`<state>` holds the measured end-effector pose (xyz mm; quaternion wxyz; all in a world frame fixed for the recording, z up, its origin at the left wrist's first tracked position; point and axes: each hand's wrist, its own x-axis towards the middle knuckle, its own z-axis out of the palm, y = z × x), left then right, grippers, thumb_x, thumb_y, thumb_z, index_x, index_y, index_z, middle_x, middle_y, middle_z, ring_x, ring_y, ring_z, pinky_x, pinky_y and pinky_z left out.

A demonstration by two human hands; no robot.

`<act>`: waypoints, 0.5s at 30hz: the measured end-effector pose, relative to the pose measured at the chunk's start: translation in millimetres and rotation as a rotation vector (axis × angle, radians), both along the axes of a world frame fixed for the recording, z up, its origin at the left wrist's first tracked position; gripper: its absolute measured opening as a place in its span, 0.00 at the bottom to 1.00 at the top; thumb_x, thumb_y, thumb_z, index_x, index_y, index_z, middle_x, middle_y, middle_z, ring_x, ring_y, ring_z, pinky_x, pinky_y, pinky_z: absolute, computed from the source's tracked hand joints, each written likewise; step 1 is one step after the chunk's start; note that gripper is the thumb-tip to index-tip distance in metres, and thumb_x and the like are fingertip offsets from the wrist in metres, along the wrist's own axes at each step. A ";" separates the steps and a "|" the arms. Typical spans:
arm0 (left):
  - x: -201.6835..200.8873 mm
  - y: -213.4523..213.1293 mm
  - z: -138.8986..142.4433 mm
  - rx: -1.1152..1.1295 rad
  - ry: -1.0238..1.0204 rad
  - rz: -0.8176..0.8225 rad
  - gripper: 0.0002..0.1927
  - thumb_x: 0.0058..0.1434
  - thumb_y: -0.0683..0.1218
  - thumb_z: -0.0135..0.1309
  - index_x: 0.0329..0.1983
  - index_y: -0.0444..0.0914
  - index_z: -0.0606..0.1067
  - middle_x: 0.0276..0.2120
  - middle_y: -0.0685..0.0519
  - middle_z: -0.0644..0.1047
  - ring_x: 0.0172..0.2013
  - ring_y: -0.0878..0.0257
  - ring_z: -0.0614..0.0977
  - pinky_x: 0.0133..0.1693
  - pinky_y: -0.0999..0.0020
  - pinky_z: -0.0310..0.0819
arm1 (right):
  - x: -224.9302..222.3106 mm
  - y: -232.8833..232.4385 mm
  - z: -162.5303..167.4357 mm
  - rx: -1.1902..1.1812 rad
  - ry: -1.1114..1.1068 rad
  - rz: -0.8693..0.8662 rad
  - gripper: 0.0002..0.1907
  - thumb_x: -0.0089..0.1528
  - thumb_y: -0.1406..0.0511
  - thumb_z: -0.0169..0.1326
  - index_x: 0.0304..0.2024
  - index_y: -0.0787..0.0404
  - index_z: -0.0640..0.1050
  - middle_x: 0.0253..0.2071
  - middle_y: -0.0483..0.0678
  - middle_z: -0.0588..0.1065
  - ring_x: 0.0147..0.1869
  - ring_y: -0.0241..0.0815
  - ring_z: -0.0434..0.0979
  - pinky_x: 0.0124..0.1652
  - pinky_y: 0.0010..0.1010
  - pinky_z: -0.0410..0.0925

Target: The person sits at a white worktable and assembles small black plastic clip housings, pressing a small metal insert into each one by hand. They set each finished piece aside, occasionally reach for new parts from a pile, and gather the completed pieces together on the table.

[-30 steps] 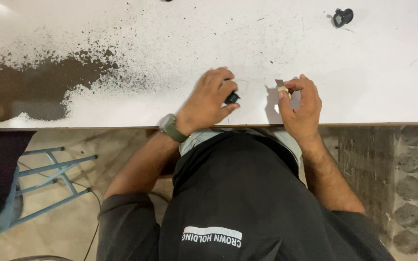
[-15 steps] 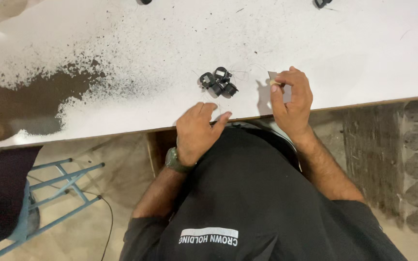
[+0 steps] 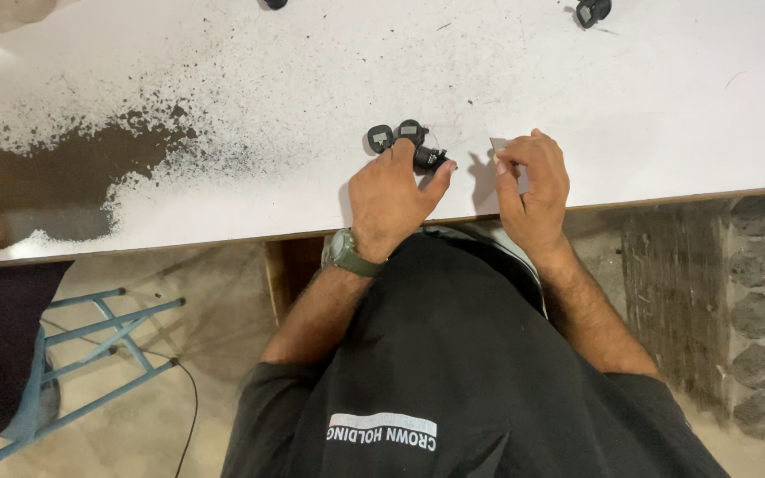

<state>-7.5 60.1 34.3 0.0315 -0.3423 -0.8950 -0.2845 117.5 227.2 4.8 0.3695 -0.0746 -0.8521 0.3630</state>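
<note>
Three small black plastic parts (image 3: pixel 397 137) lie close together on the white table (image 3: pixel 666 106) near its front edge. My left hand (image 3: pixel 391 196), with a green watch on the wrist, rests over the nearest black part (image 3: pixel 427 159), thumb and curled fingers closing on it. Just to the right, my right hand (image 3: pixel 535 186) pinches a small pale flat piece (image 3: pixel 499 143) between thumb and fingertips, held just above the tabletop. My dark shirt fills the bottom of the view.
A wide patch of dark brown powder (image 3: pixel 55 177) spreads over the table's left side, with fine specks scattered toward the middle. More black parts (image 3: pixel 593 11) sit at the far edge. A blue metal frame (image 3: pixel 90 350) stands on the floor at lower left.
My left hand let go of the black parts, drew back to the table edge, then moved forward again onto the nearest one. My right hand has kept hold of the pale piece.
</note>
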 end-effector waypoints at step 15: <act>3.5 4.9 8.7 -0.044 -0.067 -0.138 0.17 0.59 0.52 0.63 0.44 0.36 0.76 0.35 0.47 0.79 0.39 0.50 0.80 0.40 0.52 0.73 | 2.4 -1.0 1.2 -0.068 0.006 -0.022 0.09 0.65 0.77 0.52 0.46 0.62 0.76 0.42 0.50 0.74 0.46 0.46 0.74 0.72 0.55 0.63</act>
